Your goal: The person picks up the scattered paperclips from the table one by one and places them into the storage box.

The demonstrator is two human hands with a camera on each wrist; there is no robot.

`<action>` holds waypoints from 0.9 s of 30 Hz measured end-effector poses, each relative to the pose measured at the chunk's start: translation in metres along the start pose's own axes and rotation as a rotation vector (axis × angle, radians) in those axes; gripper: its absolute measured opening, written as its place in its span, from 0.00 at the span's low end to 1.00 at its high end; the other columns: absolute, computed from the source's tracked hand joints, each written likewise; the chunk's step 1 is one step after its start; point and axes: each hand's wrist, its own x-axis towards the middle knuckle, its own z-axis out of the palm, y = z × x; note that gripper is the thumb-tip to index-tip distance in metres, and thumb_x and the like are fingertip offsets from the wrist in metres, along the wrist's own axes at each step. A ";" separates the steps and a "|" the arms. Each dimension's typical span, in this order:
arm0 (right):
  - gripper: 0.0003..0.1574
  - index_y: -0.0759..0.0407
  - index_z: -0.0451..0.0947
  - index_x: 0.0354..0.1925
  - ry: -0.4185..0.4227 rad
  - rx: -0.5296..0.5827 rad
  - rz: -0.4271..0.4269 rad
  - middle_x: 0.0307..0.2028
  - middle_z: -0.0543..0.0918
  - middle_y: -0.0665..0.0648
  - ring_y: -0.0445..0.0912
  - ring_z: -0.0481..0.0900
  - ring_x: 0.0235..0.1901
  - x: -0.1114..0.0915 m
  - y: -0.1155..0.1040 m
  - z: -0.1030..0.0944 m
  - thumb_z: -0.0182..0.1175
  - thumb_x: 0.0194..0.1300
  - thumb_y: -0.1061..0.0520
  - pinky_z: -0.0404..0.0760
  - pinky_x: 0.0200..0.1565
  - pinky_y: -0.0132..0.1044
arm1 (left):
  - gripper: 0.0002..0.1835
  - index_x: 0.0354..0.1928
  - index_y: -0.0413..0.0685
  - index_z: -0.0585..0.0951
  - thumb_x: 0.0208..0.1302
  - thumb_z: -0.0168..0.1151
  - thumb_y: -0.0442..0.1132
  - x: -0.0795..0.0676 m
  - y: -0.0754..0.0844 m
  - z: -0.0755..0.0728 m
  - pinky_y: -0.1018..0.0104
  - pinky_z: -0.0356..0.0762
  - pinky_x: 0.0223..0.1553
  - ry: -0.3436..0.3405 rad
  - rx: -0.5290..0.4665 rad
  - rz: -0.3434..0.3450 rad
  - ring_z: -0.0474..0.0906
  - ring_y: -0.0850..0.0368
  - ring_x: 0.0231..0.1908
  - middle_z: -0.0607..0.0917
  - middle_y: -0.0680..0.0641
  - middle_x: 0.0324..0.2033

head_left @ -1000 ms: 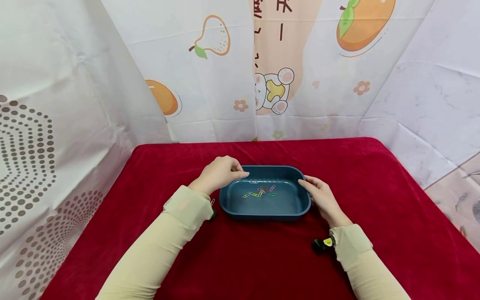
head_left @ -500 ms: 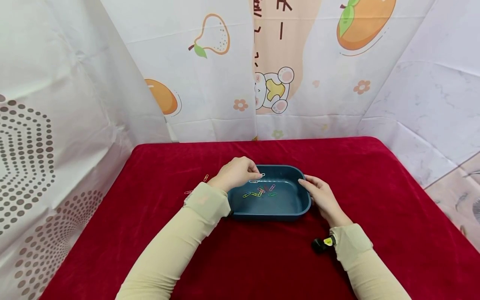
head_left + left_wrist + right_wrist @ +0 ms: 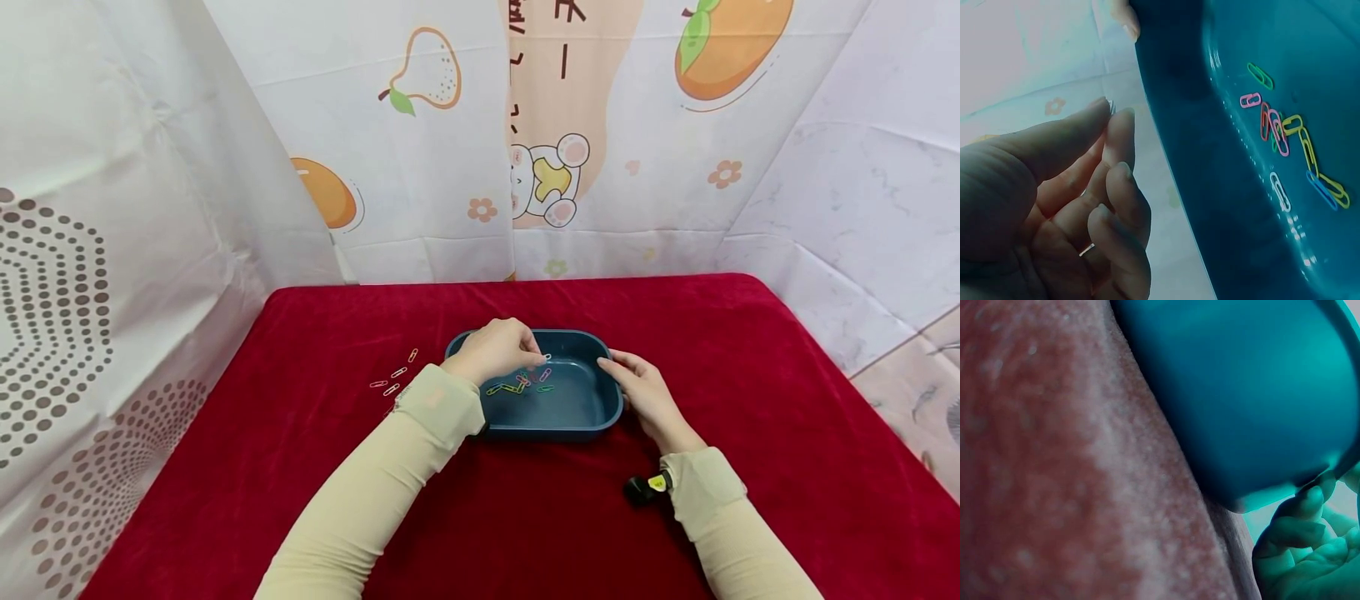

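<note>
My left hand [image 3: 495, 353] is over the left part of the dark blue tray [image 3: 577, 408], pinching a small white paper clip [image 3: 547, 357] between thumb and index finger. In the left wrist view only the tip of that clip shows. On the tray floor lie several coloured clips, among them a green paper clip [image 3: 1260, 76], a blue paper clip [image 3: 1322, 190] and a white paper clip [image 3: 1280, 192] near the wall. At the tray's right end my right hand [image 3: 643, 393] grips the rim, thumb on top and fingers against the outside.
Left of the tray, on the red cloth [image 3: 315, 350], are several loose clips, including a yellow paper clip [image 3: 412, 355] and a pink paper clip [image 3: 378, 384]. A printed curtain [image 3: 450, 242] hangs behind the table's far edge.
My left hand has moved right over the tray with the white paper clip, uncovering loose clips on the cloth at left. The right hand has stayed on the tray's rim.
</note>
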 end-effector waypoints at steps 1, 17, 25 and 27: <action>0.43 0.64 0.59 0.73 0.000 0.001 0.000 0.44 0.79 0.44 0.35 0.75 0.27 0.000 0.000 0.000 0.57 0.71 0.42 0.74 0.30 0.27 | 0.09 0.34 0.57 0.89 0.66 0.65 0.49 0.001 0.001 0.001 0.64 0.76 0.34 -0.006 0.000 0.001 0.82 0.58 0.33 0.90 0.51 0.33; 0.43 0.64 0.59 0.73 0.005 -0.007 -0.001 0.39 0.79 0.45 0.36 0.71 0.23 0.000 -0.001 0.001 0.57 0.71 0.41 0.73 0.28 0.28 | 0.09 0.37 0.54 0.89 0.66 0.65 0.48 0.009 0.013 0.019 0.66 0.76 0.32 -0.089 0.053 -0.012 0.77 0.60 0.29 0.87 0.55 0.31; 0.43 0.64 0.60 0.72 0.007 -0.009 -0.001 0.40 0.79 0.46 0.36 0.71 0.23 0.000 -0.001 0.001 0.57 0.71 0.41 0.72 0.28 0.28 | 0.08 0.34 0.55 0.89 0.65 0.66 0.48 0.009 0.015 0.028 0.66 0.75 0.32 -0.107 0.107 -0.009 0.77 0.61 0.32 0.85 0.60 0.29; 0.43 0.63 0.60 0.72 0.008 -0.013 0.000 0.41 0.79 0.46 0.37 0.71 0.23 0.000 -0.001 0.001 0.57 0.71 0.41 0.72 0.28 0.28 | 0.08 0.33 0.55 0.89 0.65 0.66 0.48 0.009 0.015 0.030 0.66 0.75 0.32 -0.111 0.111 -0.007 0.77 0.62 0.33 0.85 0.60 0.29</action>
